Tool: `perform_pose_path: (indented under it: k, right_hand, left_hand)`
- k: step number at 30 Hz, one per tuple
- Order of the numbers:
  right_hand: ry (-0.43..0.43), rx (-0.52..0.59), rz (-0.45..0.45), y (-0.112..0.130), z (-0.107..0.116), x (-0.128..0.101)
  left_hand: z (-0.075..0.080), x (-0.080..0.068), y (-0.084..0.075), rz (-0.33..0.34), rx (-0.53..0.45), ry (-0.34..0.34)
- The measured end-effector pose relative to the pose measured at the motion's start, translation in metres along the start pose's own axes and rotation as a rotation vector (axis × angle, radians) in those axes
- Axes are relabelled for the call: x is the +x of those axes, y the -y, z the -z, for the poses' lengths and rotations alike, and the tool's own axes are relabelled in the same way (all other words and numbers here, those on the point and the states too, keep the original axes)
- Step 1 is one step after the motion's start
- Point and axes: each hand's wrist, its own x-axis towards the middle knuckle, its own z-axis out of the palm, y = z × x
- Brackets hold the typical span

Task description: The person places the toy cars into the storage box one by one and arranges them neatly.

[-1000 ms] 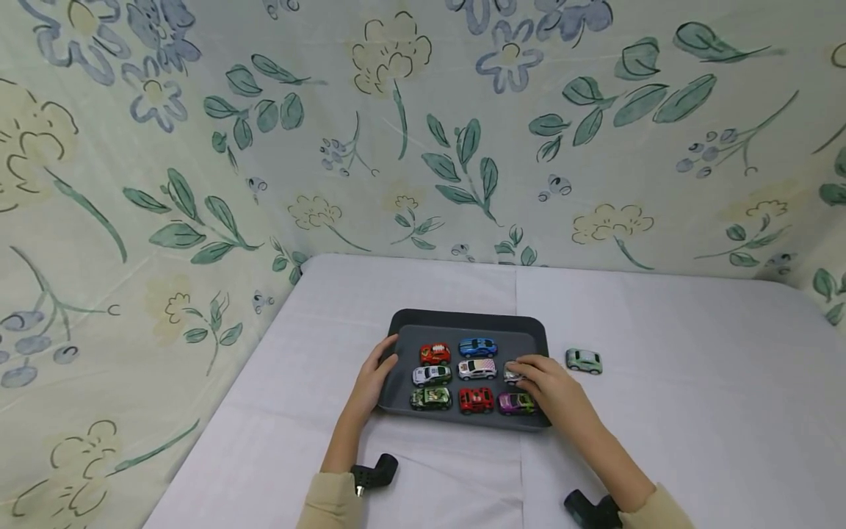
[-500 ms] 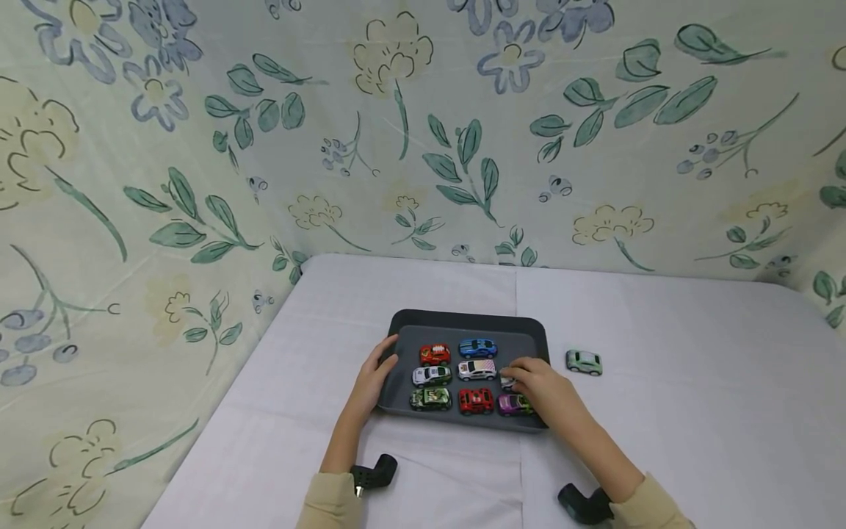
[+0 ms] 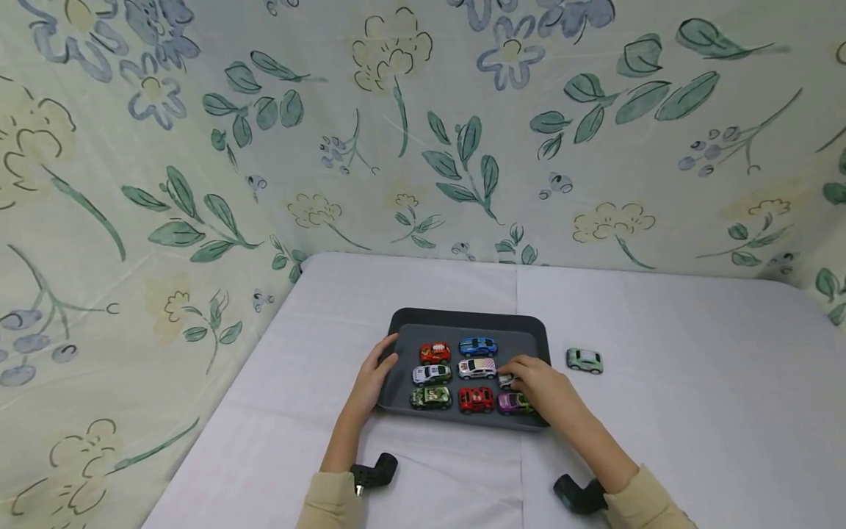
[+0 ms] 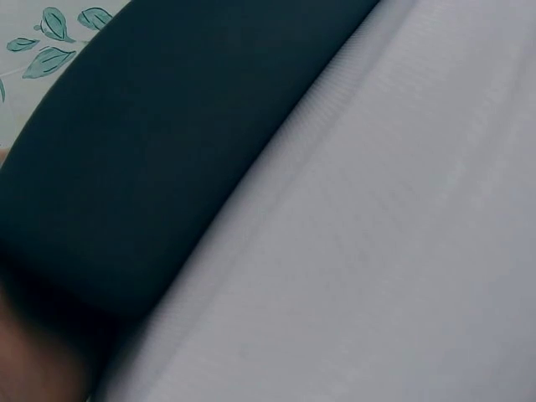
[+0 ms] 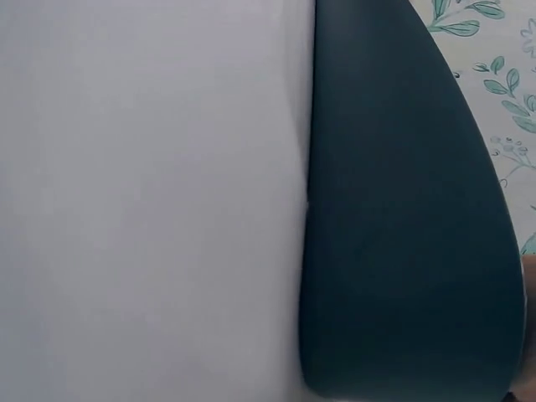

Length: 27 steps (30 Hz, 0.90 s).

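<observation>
A dark grey tray (image 3: 465,318) lies on the white-covered table, holding several small toy cars in rows. My left hand (image 3: 367,383) grips its left edge, thumb over the rim. At the right end of the middle row, my right hand (image 3: 547,391) pinches a toy car (image 3: 506,380), pale and mostly hidden under the fingers. Beside it stand a white-and-pink car (image 3: 477,368) and, nearer me, a purple-and-green car (image 3: 512,402). Both wrist views show mainly the tray's outer wall (image 4: 167,151), with only a sliver of hand at the edge.
A light green toy car (image 3: 584,360) stands on the tablecloth right of the tray. In the tray are also a blue car (image 3: 478,347), red cars (image 3: 476,400), and a camouflage-green car (image 3: 431,398). Floral cloth (image 3: 396,147) hangs behind the table.
My right hand has shifted slightly left, and the pale toy car under its fingers has moved left with it. The left hand and the tray stay where they were.
</observation>
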Motion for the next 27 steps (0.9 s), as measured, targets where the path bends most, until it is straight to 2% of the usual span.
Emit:
perform_pose_path:
  k: [5, 11, 20, 27]
  right_hand:
    - [0.067, 0.025, -0.055, 0.003, 0.003, 0.001]
    - [0.090, -0.011, -0.058, 0.004, 0.006, 0.001]
    - [0.019, -0.009, -0.038, 0.001, 0.010, -0.002]
    - [-0.016, 0.001, -0.097, 0.001, 0.020, -0.011]
  left_hand:
    - [-0.001, 0.000, 0.000, 0.006, 0.003, -0.003]
    - [-0.001, 0.000, 0.000, 0.004, 0.003, -0.004]
    - [-0.001, 0.000, -0.001, 0.005, 0.001, -0.005]
    - [-0.001, -0.001, -0.001, 0.002, 0.002, -0.002]
